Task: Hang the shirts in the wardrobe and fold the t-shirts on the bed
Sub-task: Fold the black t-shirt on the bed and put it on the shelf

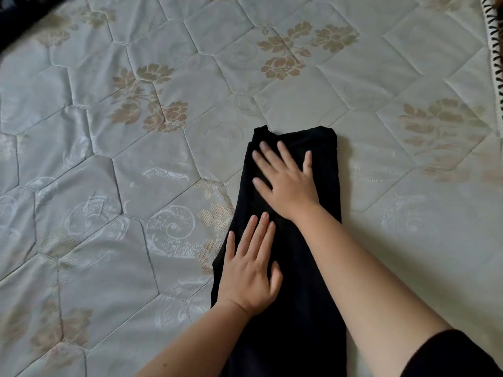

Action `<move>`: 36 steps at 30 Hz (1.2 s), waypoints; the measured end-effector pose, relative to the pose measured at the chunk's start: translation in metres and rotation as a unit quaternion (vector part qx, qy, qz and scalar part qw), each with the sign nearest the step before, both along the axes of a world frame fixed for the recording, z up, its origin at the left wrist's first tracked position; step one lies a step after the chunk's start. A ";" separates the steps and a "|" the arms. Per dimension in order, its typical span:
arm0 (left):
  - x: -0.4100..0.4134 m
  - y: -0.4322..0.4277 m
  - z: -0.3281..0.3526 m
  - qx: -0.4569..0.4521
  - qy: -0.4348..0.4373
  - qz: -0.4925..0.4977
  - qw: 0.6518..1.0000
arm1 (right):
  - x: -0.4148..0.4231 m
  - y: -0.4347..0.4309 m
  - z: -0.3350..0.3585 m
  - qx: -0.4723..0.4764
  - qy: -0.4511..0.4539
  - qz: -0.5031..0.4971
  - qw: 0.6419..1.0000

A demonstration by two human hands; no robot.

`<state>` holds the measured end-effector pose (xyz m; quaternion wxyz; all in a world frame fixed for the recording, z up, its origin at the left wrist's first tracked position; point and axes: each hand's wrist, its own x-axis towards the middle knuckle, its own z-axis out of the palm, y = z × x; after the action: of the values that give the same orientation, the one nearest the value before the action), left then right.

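Observation:
A black t-shirt lies on the bed, folded lengthwise into a long narrow strip that runs from the lower edge of the view up to the middle. My right hand presses flat on its upper part, fingers spread and straight. My left hand lies flat lower down on the strip's left side, fingers straight and together. Neither hand grips the cloth.
The bed is a pale quilted mattress with hexagon stitching and beige flower patterns. A dark cloth shows at the top left corner. A white edge with black stitching runs down the far right.

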<state>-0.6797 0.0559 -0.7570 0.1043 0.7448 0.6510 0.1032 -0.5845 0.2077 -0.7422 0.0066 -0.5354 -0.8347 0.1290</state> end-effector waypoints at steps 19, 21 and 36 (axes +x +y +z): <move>0.002 -0.004 0.003 0.010 -0.023 0.004 1.000 | 0.033 -0.166 -0.003 0.006 -0.022 -0.148 0.989; 0.002 -0.004 0.008 -0.012 -0.010 0.004 1.000 | 0.038 -0.186 -0.001 -0.027 -0.029 -0.150 0.988; -0.004 -0.103 0.006 -0.060 0.065 -0.029 0.996 | 0.064 -0.273 0.027 -0.205 -0.094 -0.137 0.964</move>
<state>-0.6840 -0.0473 -0.7507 0.1095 0.7605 0.6399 0.0124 -0.5208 -0.0651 -0.7154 -0.1641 -0.6446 -0.7056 0.2443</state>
